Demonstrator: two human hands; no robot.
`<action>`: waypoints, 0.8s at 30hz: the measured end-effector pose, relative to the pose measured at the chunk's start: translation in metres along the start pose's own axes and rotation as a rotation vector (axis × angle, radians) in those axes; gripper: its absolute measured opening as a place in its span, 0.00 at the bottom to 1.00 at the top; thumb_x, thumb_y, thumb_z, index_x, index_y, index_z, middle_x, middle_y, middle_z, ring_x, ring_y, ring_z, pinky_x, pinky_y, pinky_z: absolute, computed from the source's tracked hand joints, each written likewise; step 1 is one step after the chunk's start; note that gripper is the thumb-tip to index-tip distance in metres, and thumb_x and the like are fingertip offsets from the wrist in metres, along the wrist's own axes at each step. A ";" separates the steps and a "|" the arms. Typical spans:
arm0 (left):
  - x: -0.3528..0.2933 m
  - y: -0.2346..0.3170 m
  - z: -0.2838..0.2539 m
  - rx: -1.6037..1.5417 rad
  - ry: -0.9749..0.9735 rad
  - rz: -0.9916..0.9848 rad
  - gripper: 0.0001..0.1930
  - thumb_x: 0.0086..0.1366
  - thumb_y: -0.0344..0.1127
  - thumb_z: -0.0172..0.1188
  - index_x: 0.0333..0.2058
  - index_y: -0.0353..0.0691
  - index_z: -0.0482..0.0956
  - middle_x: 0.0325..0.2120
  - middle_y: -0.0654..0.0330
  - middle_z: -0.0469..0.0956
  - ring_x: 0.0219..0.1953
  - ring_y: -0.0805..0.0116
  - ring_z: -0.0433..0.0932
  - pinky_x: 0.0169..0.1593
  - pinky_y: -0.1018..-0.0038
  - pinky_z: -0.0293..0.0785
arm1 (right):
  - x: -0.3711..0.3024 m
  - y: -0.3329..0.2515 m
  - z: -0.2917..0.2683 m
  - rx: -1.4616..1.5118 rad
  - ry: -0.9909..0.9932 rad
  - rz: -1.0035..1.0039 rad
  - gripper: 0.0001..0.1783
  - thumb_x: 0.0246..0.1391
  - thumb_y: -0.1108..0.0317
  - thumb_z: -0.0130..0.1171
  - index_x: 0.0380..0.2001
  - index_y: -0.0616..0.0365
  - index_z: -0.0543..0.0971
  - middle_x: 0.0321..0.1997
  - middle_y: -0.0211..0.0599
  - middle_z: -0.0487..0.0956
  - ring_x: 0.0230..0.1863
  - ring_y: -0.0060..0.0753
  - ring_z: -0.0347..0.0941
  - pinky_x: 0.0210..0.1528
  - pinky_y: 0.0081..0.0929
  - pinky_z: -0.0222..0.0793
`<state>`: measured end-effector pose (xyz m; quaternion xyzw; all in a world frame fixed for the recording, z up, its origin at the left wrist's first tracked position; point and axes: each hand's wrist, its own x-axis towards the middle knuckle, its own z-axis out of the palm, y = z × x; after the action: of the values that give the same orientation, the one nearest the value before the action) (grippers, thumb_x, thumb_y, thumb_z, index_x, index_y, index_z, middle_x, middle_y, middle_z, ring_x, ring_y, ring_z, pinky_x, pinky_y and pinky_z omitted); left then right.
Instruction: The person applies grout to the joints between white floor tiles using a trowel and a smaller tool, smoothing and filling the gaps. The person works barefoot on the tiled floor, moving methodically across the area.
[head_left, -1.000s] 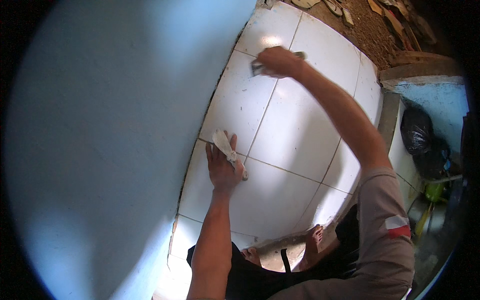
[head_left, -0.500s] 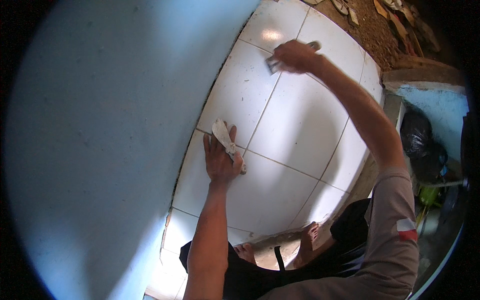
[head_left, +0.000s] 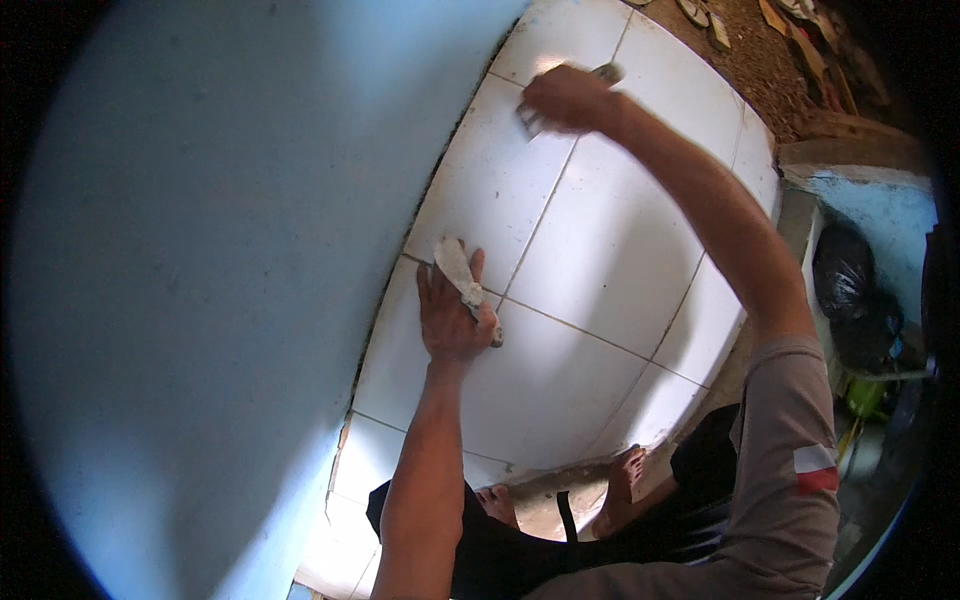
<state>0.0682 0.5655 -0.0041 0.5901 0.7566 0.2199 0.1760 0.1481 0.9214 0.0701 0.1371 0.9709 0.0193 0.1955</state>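
Observation:
My left hand leans on the white floor tiles with its fingers spread. Its thumb holds a small trowel, whose blade, crusted pale with dried material, lies over the fingers. The trowel's handle end sticks out beside the thumb. Farther off, my right hand is closed round a flat-bladed scraper just over or on the tiles. Motion blurs that hand, and it hides most of the tool. I cannot tell whether the blade touches the tile.
A blue wall rises along the left edge of the tiles. My bare feet are at the near edge. Brown soil with sandals lies at the far right. Black plastic bags sit beside a low blue wall on the right.
My right hand has moved slightly left and farther away with the scraper. My left hand stays planted on the tiles with the trowel; the whole view has shifted slightly.

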 end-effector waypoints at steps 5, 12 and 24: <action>0.004 0.001 0.007 -0.001 0.010 0.021 0.35 0.62 0.44 0.46 0.68 0.42 0.70 0.70 0.44 0.63 0.75 0.41 0.53 0.77 0.41 0.40 | 0.001 -0.010 0.013 -0.037 0.025 -0.019 0.07 0.58 0.68 0.64 0.38 0.57 0.83 0.38 0.42 0.87 0.47 0.43 0.86 0.48 0.42 0.83; -0.003 -0.002 -0.001 0.026 -0.012 0.009 0.36 0.60 0.43 0.47 0.69 0.41 0.68 0.70 0.44 0.63 0.75 0.42 0.53 0.77 0.42 0.41 | 0.004 0.009 -0.012 -0.013 -0.126 0.085 0.13 0.59 0.69 0.62 0.47 0.56 0.81 0.46 0.41 0.85 0.50 0.43 0.84 0.51 0.42 0.83; -0.002 -0.003 0.008 0.058 0.003 0.013 0.36 0.62 0.44 0.48 0.69 0.42 0.68 0.70 0.45 0.62 0.75 0.43 0.54 0.77 0.40 0.40 | 0.035 -0.034 -0.025 0.010 -0.074 0.090 0.17 0.63 0.64 0.61 0.54 0.54 0.79 0.47 0.40 0.85 0.50 0.41 0.84 0.51 0.37 0.83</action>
<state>0.0707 0.5640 -0.0125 0.5996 0.7590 0.2000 0.1563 0.0985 0.8986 0.0767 0.1823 0.9559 0.0181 0.2295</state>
